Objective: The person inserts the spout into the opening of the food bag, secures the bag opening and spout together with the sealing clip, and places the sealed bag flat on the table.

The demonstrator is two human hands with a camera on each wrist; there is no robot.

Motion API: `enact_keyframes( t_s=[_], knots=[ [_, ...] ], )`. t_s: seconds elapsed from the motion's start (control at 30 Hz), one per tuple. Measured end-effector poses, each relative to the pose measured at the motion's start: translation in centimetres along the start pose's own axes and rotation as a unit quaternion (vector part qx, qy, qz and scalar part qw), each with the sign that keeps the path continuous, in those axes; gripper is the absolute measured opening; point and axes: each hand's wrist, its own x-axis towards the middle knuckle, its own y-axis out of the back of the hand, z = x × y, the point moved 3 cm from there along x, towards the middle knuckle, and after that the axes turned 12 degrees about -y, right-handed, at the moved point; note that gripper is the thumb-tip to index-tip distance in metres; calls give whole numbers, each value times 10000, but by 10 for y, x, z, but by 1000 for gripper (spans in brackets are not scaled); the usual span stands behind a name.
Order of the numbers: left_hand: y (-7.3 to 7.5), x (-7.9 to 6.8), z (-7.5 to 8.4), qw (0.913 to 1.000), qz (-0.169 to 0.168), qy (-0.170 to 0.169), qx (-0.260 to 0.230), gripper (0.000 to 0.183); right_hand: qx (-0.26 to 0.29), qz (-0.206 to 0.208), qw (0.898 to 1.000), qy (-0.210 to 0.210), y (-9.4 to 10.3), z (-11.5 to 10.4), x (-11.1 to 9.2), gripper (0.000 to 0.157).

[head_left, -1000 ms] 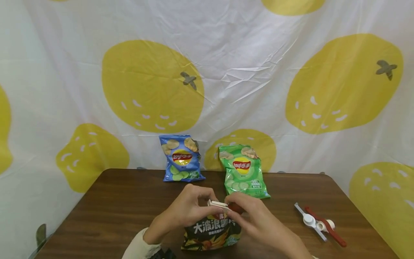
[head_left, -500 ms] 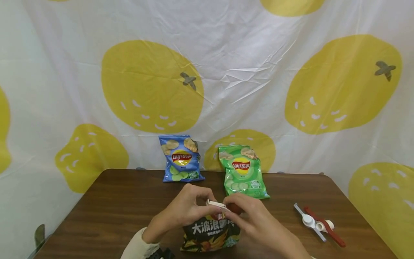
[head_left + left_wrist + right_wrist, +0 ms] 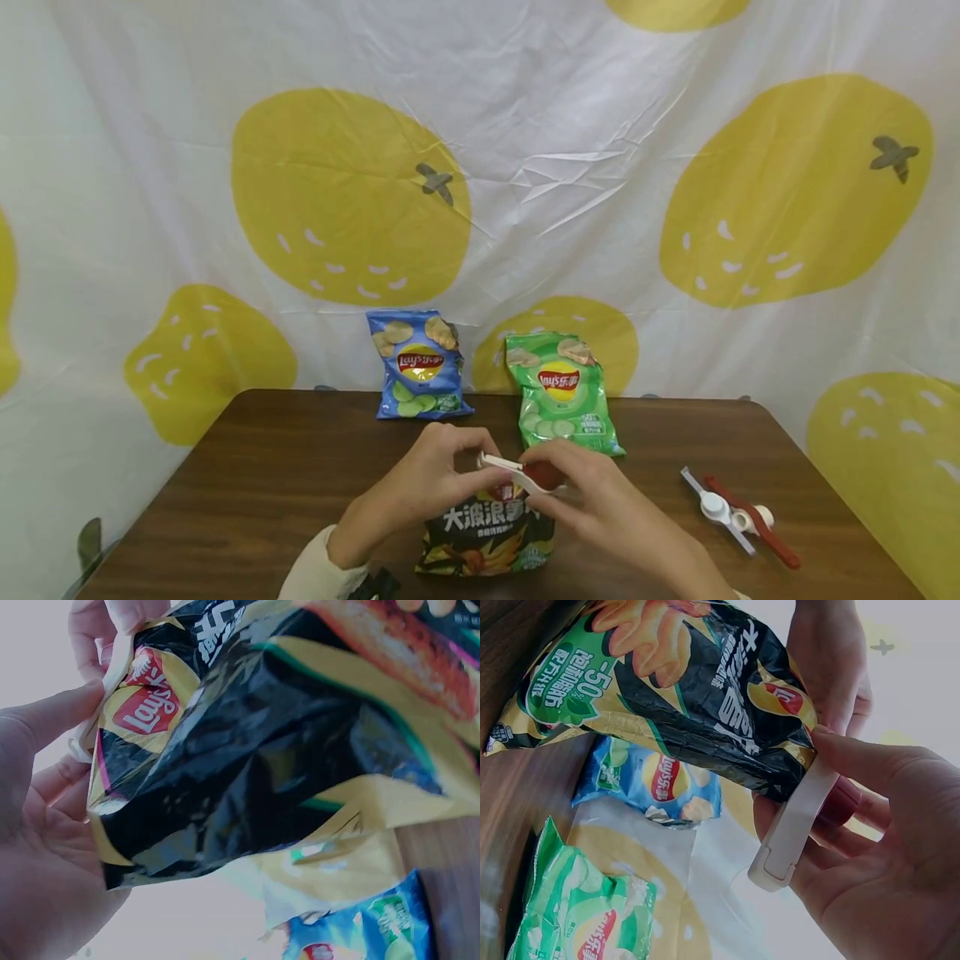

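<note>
A black Lay's chip bag (image 3: 487,533) stands upright on the table, near its front edge, with a white bag clip (image 3: 799,825) across its top. The clip carries a round red cap (image 3: 840,801) on one side. My left hand (image 3: 423,479) pinches the clip and bag top at the left end, between thumb and fingers. At the other end my right hand (image 3: 603,500) holds the clip, thumb in front and fingers behind, around the red cap. In the right wrist view, the clip's end juts out past the bag's edge.
Behind the hands, a blue chip bag (image 3: 420,367) and a green chip bag (image 3: 562,396) lean by the lemon-print cloth (image 3: 570,125). To the right on the brown table (image 3: 247,483) lie a white clip (image 3: 716,508) and a red clip (image 3: 772,533), crossing.
The clip has tilted between my hands, its right end now slanting down. More of its white strip and the red cap shows. Both hands stay nearly in place.
</note>
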Motion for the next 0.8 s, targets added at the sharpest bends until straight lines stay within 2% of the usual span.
enact_keyframes(
  t_s=[0.13,0.33,0.53,0.7,0.8],
  knots=[
    [1,3,3,9993,-182,-113,301,9,32,32,10000,69,2,0,0,29],
    [4,7,8,9982,-344,-12,488,8,132,103,9997,153,8,2,-2,31],
    [4,5,11,9984,-342,115,433,7,87,309,9989,350,11,3,-7,33],
    [0,0,10,9989,-230,255,309,10,-225,671,9973,196,16,6,-18,37],
    [-1,-3,9,9985,-34,299,449,10,-402,913,9950,107,25,8,-27,40]
  ],
)
